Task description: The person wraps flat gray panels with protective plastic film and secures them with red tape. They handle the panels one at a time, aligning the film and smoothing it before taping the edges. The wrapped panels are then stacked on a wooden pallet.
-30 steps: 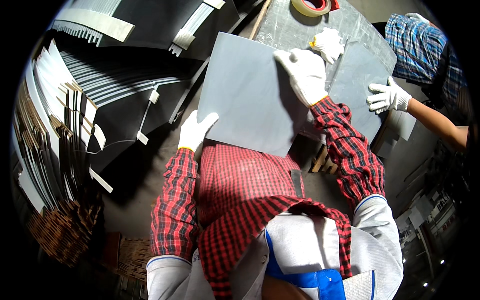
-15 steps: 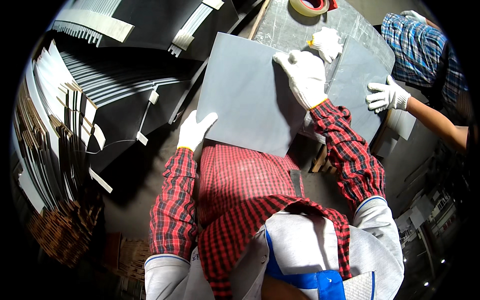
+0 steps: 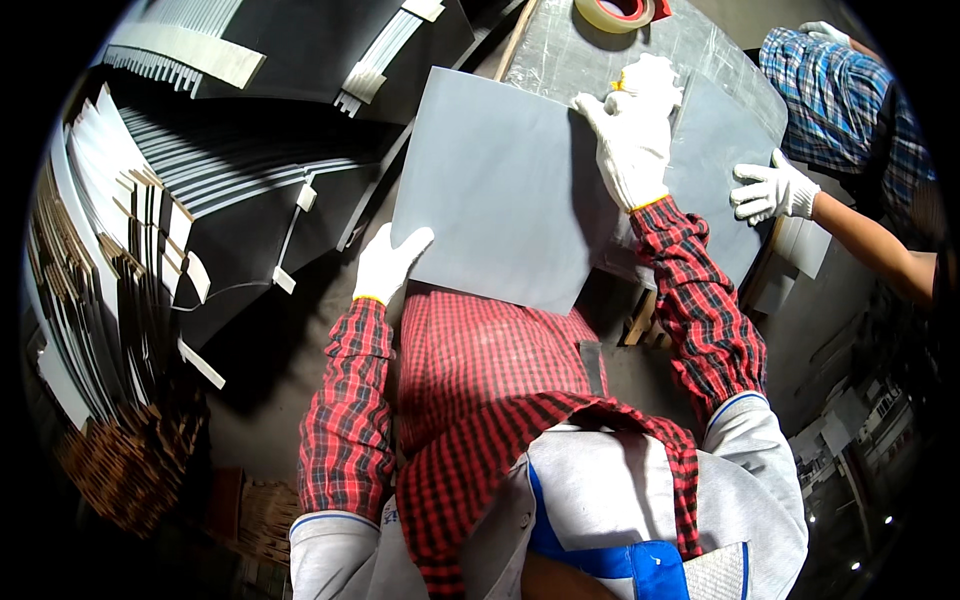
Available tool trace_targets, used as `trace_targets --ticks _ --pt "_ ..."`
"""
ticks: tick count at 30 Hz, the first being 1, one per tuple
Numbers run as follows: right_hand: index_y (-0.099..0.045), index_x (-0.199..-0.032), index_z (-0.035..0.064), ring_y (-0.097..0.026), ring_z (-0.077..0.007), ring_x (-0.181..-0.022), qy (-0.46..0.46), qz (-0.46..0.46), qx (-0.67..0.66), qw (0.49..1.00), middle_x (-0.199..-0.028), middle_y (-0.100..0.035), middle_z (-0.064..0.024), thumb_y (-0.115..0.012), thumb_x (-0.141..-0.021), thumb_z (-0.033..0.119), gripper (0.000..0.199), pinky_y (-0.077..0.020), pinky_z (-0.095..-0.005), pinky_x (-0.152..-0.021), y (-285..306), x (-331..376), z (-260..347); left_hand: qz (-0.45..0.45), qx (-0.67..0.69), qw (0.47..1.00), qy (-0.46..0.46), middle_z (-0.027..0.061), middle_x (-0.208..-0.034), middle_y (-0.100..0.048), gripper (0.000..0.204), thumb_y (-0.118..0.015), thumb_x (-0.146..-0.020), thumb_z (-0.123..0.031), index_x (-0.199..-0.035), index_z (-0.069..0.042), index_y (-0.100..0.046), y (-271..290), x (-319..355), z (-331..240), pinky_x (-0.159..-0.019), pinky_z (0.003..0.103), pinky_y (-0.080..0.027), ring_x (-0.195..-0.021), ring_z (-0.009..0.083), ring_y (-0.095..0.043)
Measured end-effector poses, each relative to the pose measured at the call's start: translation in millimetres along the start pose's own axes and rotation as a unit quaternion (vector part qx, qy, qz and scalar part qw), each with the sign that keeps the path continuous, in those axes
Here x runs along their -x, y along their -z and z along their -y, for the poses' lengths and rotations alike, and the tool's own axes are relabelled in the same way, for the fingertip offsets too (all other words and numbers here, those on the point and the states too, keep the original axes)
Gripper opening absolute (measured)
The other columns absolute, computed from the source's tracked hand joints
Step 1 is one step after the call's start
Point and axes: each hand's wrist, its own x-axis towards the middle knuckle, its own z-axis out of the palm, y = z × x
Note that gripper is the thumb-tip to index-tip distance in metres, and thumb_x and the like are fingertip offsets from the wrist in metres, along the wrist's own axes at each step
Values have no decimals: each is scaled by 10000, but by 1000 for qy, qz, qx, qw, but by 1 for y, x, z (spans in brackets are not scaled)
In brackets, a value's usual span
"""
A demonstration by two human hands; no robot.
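Note:
A grey rectangular panel (image 3: pixel 495 190) lies tilted in front of me, its near edge over my lap and its far part at the table. My left hand (image 3: pixel 388 262), in a white glove, grips its lower left edge with the thumb on top and the fingers hidden underneath. My right hand (image 3: pixel 635 155), also gloved, is open just beyond the panel's right edge, with the thumb stretched to the left. Its other fingers reach against a crumpled loose white glove (image 3: pixel 652 80) with a yellow cuff, and white blends into white there.
A second grey panel (image 3: pixel 710 170) lies to the right, touched by a co-worker's gloved hand (image 3: pixel 775 190). Clear tape on a red dispenser (image 3: pixel 615 14) sits on the grey table (image 3: pixel 550 50). Stacked dark panels (image 3: pixel 250 250) and thin edged boards (image 3: pixel 90 300) stand at left.
My right hand has moved off the panel's upper right area, right and away from me, up to the loose glove. My left hand and the panel stay nearly still.

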Motion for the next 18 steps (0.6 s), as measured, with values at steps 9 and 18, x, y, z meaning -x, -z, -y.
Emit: trace_targets --ticks 9,18 --pt "-635 -1116 158 -605 -304 -827 24 -42 -4 999 -909 -612 -107 -612 -893 164 224 -483 -436 -710 -22 5 -16 -2 -44 999 -3 136 -1090 -721 585 -774 -868 -461 -1177 23 -663 1 -6 9 -913 343 -510 -994 206 -670" --pt "-632 -1114 156 -627 -299 -883 15 -24 11 1000 -925 -612 -94 -616 -886 152 229 -493 -437 -728 -12 -8 -17 -11 -59 998 2 144 -1092 -722 604 -770 -861 -482 -1187 15 -662 -2 -6 6 -915 347 -512 -999 218 -674"
